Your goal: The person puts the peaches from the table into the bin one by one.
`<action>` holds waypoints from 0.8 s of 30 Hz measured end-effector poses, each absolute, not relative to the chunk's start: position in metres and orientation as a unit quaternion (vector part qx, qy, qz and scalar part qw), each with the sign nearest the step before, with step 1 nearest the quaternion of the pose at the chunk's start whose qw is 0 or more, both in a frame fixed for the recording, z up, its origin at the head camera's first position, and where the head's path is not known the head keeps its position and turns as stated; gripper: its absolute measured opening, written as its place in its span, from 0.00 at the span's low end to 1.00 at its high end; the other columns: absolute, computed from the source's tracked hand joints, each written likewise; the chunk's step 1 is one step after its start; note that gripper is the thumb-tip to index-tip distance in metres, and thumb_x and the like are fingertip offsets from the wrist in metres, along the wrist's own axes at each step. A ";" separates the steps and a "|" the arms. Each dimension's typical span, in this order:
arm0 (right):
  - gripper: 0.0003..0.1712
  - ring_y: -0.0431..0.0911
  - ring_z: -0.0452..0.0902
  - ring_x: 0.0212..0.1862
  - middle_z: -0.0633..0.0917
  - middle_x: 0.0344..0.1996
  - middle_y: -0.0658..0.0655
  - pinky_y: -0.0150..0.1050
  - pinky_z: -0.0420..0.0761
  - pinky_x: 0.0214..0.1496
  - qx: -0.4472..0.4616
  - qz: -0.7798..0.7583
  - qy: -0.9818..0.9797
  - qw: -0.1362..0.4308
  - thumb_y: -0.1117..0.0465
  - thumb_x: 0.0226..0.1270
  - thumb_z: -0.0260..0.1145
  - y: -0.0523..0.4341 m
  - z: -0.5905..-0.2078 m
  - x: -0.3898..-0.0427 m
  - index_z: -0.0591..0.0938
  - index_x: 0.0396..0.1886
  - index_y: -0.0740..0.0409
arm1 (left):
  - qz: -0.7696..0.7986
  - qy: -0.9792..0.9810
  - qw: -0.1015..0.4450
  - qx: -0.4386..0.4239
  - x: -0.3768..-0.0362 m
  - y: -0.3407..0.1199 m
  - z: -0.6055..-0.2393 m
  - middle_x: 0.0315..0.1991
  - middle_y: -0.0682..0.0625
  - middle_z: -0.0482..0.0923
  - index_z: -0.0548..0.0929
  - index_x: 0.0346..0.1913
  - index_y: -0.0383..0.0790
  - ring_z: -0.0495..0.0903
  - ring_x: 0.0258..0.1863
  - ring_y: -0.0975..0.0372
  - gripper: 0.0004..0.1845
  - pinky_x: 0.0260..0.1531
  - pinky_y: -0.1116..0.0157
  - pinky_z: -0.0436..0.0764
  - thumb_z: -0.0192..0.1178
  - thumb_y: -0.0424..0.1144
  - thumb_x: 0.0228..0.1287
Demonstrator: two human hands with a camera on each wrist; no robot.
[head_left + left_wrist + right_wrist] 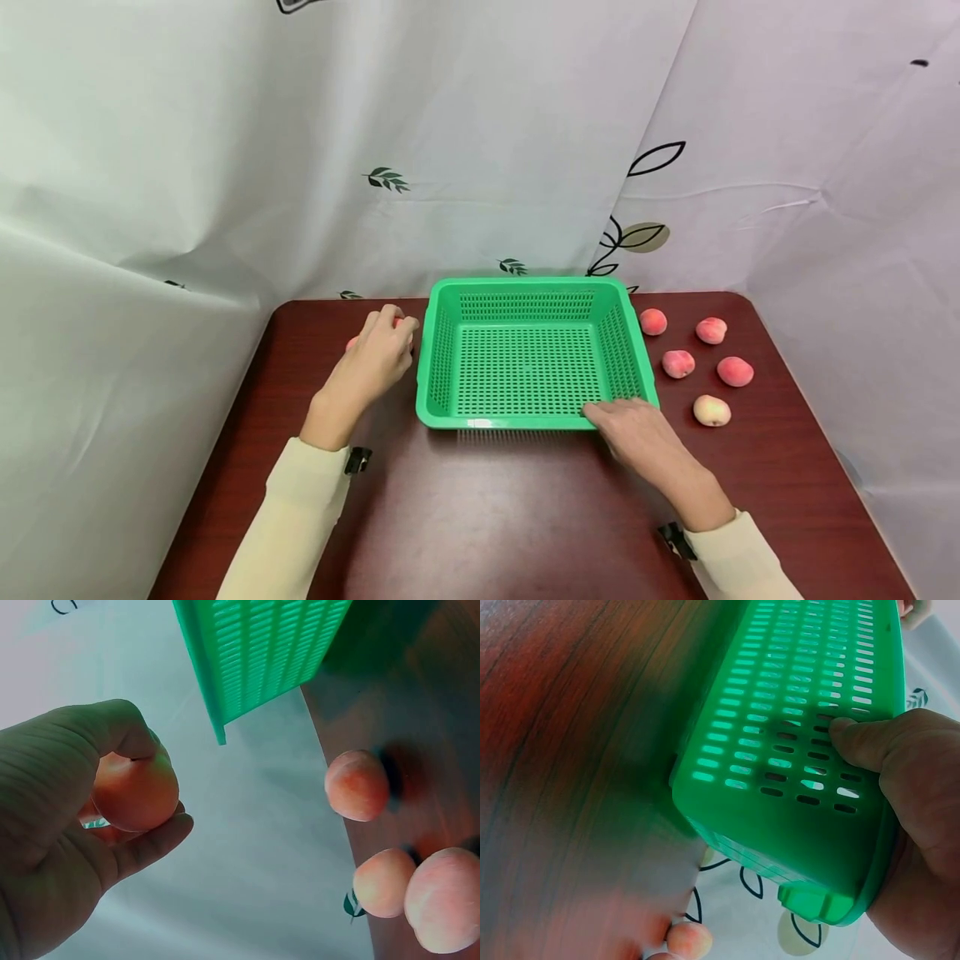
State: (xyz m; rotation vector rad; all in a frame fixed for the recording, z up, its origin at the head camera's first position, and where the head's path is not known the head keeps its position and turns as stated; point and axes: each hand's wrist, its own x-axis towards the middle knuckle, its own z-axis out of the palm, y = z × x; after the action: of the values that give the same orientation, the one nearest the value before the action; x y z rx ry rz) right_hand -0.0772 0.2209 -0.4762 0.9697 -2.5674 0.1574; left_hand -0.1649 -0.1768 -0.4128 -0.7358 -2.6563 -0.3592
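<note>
My left hand (pixel 375 354) is raised at the left side of a green plastic basket (pixel 525 285), fingers and thumb curled round a peach (pixel 139 791). Under and beyond that hand in the left wrist view, three more peaches (pixel 358 785) rest on the table; in the head view the hand mostly hides them. The basket is perforated, and no fruit shows inside it. At its front right corner, my right hand (pixel 641 433) grips the rim. In the right wrist view the thumb (pixel 859 742) presses the outer wall, with the other fingers hidden behind the rim.
Several peaches (pixel 678 364) lie scattered on the table right of the basket, one of them paler (pixel 711 411). The dark red wooden table (pixel 480 517) ends at a white, leaf-patterned curtain (pixel 480 125) behind, with more white sheeting at both sides.
</note>
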 end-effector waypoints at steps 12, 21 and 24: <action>0.17 0.37 0.51 0.18 0.61 0.15 0.43 0.31 0.53 0.25 0.349 0.058 -0.914 0.198 0.73 0.60 0.57 0.221 -0.476 -0.077 0.64 0.23 0.49 | -0.075 -0.932 0.168 -0.313 -0.181 -0.161 -0.399 0.39 0.38 0.75 0.81 0.43 0.32 0.76 0.36 0.45 0.10 0.38 0.57 0.79 0.56 0.20 0.62; 0.18 0.35 0.48 0.19 0.56 0.17 0.41 0.30 0.52 0.25 0.345 0.069 -0.915 0.197 0.74 0.59 0.58 0.221 -0.471 -0.075 0.64 0.23 0.47 | -0.056 -0.926 0.154 -0.339 -0.196 -0.143 -0.391 0.41 0.38 0.76 0.81 0.46 0.32 0.74 0.35 0.48 0.10 0.39 0.59 0.79 0.56 0.22 0.64; 0.19 0.35 0.49 0.19 0.58 0.16 0.41 0.30 0.52 0.25 0.345 0.073 -0.915 0.195 0.73 0.60 0.59 0.221 -0.473 -0.076 0.64 0.23 0.47 | -0.051 -0.931 0.133 -0.336 -0.200 -0.136 -0.388 0.44 0.37 0.76 0.81 0.47 0.32 0.76 0.38 0.47 0.09 0.42 0.57 0.80 0.58 0.24 0.66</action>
State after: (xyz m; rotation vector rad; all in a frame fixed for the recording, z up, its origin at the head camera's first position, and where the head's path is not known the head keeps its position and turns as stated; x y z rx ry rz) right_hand -0.0756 0.2212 -0.4732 0.9666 -2.5659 0.2045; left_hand -0.2002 -0.1365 -0.3876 -0.9743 -2.7014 -0.1486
